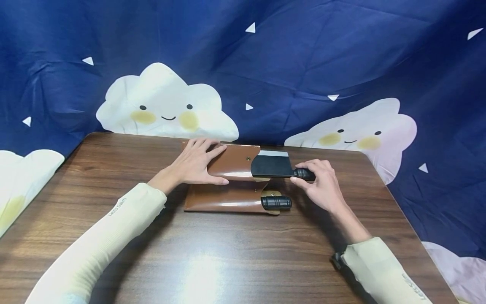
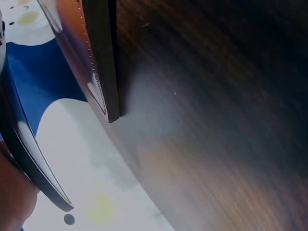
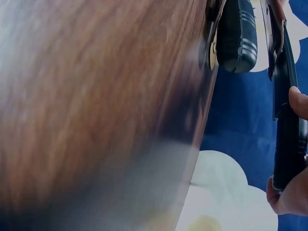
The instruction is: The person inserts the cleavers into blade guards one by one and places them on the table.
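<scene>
A cleaver [image 1: 271,165] with a dark blade and black handle sits partly inside a brown leather sheath [image 1: 237,162]. My left hand [image 1: 194,164] holds the sheath's left part, fingers spread over its face and thumb along the lower side. At the other end, my right hand [image 1: 322,183] grips the cleaver's handle [image 3: 288,149] between thumb and fingers. Much of the blade shows outside the sheath mouth; the rest is hidden in leather. In the left wrist view, the held sheath [image 2: 24,134] is raised off the tabletop.
Just in front, a second brown sheath [image 1: 224,199] lies on the wooden table [image 1: 243,253], a ribbed black handle [image 1: 277,202] sticking out to the right. Behind the table hangs a blue curtain [image 1: 265,63] with smiling clouds.
</scene>
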Motion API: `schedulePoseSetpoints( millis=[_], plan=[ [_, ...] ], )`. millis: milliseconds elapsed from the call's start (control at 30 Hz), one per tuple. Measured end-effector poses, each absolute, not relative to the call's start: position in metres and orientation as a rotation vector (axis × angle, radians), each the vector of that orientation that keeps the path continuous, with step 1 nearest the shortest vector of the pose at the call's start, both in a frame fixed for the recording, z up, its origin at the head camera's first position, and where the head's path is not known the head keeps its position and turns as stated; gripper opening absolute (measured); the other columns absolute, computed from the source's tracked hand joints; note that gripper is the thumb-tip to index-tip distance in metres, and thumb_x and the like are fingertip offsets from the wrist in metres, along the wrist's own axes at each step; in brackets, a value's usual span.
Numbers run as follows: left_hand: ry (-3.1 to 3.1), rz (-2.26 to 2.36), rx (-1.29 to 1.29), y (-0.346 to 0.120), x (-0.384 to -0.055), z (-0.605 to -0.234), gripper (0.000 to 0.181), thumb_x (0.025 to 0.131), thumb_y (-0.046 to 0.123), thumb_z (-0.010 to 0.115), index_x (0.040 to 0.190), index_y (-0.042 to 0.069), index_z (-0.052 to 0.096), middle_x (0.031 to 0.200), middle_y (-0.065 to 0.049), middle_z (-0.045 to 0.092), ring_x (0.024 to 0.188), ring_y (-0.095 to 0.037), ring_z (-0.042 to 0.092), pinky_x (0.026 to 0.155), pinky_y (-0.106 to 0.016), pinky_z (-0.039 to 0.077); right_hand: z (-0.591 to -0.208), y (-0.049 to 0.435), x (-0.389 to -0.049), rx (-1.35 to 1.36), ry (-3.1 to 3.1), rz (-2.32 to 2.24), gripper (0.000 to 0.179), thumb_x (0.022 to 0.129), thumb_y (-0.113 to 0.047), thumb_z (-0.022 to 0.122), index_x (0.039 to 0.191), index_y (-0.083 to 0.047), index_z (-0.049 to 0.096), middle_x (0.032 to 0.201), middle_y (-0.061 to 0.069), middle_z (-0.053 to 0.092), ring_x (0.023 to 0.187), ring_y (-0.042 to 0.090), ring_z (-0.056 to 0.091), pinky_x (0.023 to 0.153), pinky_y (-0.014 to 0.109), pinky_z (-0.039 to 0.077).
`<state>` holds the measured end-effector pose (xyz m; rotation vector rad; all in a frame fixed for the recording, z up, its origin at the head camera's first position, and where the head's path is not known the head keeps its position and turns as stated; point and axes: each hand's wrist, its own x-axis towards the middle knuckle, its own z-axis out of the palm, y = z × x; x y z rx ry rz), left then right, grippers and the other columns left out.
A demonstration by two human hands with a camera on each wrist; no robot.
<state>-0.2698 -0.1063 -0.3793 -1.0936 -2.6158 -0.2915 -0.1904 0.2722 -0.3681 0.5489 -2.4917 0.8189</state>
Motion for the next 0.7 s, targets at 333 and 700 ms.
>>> schedulePoseSetpoints(
  millis=[333, 700],
  plan=[
    [-2.584, -0.310, -1.124, -0.100, -0.268, -0.378, 0.108, 0.071, 0.084, 0.063, 0.150, 0.011, 0.052, 0.142, -0.013, 0.049, 0.130, -0.032, 0.042, 0.107, -0.051, 0.027, -0.369, 0.257, -0.193, 0.565, -2.496, 0.821, 0.032, 0.077, -0.014, 0.088, 0.105, -0.004, 0.075, 0.103, 0.007, 0.070, 0.101, 0.029, 0.051, 0.090, 0.050, 0.033],
    [-2.607, -0.300, -1.118, -0.101, -0.267, -0.376, 0.107, 0.071, 0.084, 0.064, 0.150, 0.013, 0.051, 0.143, -0.012, 0.048, 0.130, -0.032, 0.042, 0.106, -0.051, 0.028, -0.371, 0.245, -0.195, 0.566, -2.498, 0.825, 0.033, 0.076, -0.014, 0.090, 0.104, -0.003, 0.076, 0.101, 0.008, 0.070, 0.100, 0.030, 0.051, 0.088, 0.048, 0.033]
  ],
)
